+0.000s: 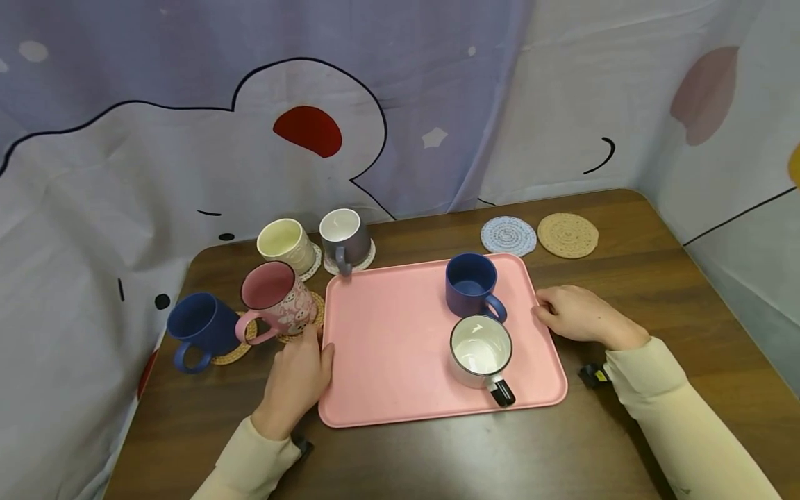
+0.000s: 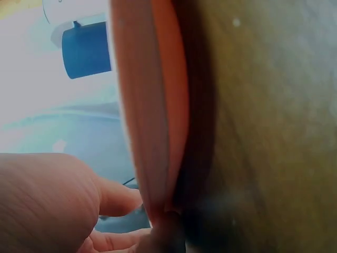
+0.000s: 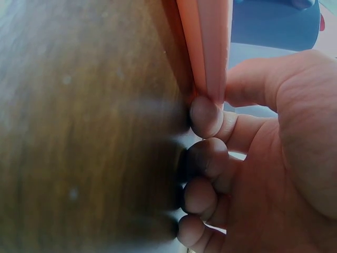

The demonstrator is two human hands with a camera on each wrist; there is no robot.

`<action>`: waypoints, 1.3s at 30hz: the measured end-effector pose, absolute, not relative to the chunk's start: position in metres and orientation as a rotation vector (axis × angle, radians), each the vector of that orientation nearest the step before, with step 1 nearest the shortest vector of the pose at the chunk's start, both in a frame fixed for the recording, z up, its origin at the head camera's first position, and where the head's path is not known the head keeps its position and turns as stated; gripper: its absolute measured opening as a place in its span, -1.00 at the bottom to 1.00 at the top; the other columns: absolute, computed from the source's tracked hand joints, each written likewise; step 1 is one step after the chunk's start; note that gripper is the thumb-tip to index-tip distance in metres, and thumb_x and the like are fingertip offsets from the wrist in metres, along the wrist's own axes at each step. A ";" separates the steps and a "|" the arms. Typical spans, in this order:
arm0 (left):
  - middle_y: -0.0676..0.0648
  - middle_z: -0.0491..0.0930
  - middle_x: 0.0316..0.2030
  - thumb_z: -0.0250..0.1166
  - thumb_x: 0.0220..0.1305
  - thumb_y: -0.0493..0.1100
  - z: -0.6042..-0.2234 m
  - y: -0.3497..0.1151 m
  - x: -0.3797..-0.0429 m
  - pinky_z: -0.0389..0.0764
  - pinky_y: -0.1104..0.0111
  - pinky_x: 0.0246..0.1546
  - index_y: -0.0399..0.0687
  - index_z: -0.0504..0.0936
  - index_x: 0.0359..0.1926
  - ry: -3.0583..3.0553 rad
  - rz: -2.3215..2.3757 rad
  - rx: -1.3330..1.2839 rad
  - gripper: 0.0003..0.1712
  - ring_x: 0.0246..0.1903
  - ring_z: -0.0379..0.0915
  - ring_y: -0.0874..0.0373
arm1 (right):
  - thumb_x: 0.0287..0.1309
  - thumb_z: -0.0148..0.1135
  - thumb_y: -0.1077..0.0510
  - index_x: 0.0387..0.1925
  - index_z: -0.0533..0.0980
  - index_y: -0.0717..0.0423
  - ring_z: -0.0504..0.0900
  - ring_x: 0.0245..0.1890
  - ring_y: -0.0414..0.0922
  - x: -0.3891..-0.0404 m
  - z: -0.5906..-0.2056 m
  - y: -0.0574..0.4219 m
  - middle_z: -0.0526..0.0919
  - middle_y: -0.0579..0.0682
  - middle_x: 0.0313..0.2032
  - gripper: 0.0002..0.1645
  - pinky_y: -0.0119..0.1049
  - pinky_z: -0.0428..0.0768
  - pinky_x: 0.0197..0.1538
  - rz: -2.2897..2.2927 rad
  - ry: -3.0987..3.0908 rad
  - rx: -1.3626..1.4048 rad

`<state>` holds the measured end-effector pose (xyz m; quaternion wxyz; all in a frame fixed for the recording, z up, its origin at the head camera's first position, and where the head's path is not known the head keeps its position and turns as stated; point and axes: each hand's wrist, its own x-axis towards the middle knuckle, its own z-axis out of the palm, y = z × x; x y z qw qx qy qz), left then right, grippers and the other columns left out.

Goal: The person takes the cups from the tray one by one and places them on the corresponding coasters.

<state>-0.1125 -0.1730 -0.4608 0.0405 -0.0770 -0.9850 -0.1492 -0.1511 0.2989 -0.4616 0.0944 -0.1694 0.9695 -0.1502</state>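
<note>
A pink tray (image 1: 381, 347) lies between my hands on the wooden table. At its left edge, my left hand (image 1: 296, 378) pinches the rim with thumb above and fingers below. On the opposite side my right hand (image 1: 581, 316) grips the tray's right edge; in the right wrist view the thumb presses the rim from above and a curled finger is under it. Toward the tray's right half stand a dark blue mug (image 1: 462, 295) and, nearer me, a white mug (image 1: 465, 371) with a dark rim and black-tipped handle. Both are upright.
Left of the tray, a pink patterned mug (image 1: 294, 309), a blue mug (image 1: 215, 326), a cream mug (image 1: 300, 253) and a grey mug (image 1: 356, 243) stand on coasters. A pale blue coaster (image 1: 508, 236) and a tan coaster (image 1: 567, 235) lie at the back right. A printed curtain (image 1: 437, 90) hangs behind.
</note>
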 end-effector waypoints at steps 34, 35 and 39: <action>0.03 0.47 -0.78 0.06 0.43 0.00 -0.468 -0.196 -0.138 0.43 0.29 -0.74 -0.01 0.41 -0.33 -3.261 -0.926 -0.256 -0.77 -0.85 0.41 0.17 | 0.30 0.20 0.09 -0.26 0.62 0.16 0.53 -0.39 -0.13 -0.126 -0.429 0.231 0.64 0.09 -0.35 -0.79 -0.40 0.45 -0.30 -1.460 2.593 -0.244; 0.03 0.47 -0.77 0.05 0.43 0.00 -0.467 -0.197 -0.138 0.44 0.29 -0.74 -0.02 0.41 -0.33 -3.264 -0.939 -0.255 -0.77 -0.85 0.42 0.17 | 0.29 0.21 0.09 -0.27 0.63 0.14 0.51 -0.39 -0.15 -0.126 -0.430 0.229 0.65 0.07 -0.35 -0.81 -0.40 0.44 -0.31 -1.458 2.609 -0.238; 0.02 0.49 -0.76 0.05 0.43 0.00 -0.468 -0.198 -0.139 0.45 0.29 -0.74 -0.02 0.41 -0.32 -3.269 -0.976 -0.260 -0.77 -0.84 0.43 0.16 | 0.29 0.21 0.04 -0.35 0.63 0.09 0.46 -0.45 -0.20 -0.128 -0.435 0.226 0.63 0.07 -0.40 -0.78 -0.40 0.42 -0.36 -1.501 2.588 -0.219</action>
